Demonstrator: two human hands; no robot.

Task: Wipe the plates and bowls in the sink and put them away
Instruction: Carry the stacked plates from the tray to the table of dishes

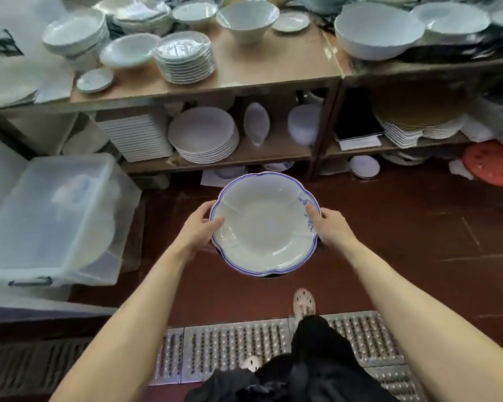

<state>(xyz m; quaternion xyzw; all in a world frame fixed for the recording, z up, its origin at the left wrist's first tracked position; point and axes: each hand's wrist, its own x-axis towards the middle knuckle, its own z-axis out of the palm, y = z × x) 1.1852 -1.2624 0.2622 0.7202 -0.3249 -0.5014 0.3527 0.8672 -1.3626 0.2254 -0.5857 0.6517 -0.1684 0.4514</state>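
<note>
Nearest, at 6 o'clock, two perforated metal floor grates (244, 343) lie side by side under one pale clog (304, 303) and dark trousers. Above them, at the centre, one scalloped blue-rimmed plate (263, 224) is held level over bare red floor (404, 227), with at least one more dish edge showing beneath it. The left hand (198, 226) grips its 9 o'clock rim, thumb on top and fingers underneath; the right hand (330, 226) grips the 3 o'clock rim the same way. Open floor lies all around the plate, widest toward 3 o'clock.

At 9 o'clock one clear plastic bin (55, 216) stands on the floor, its corner near the left forearm. At 2 o'clock one red perforated disc (492, 163) lies by the shelf foot.

Beyond, at 12 o'clock, two wooden shelf units (273, 74) stand edge to edge. The middle shelf carries one stack of square plates (137, 134) touching one stack of round plates (204, 134). The top surface holds one wrapped plate stack (185, 58), one footed bowl (246, 17) and one large white bowl (378, 30) overhanging the front edge, with a bare patch between the last two.
</note>
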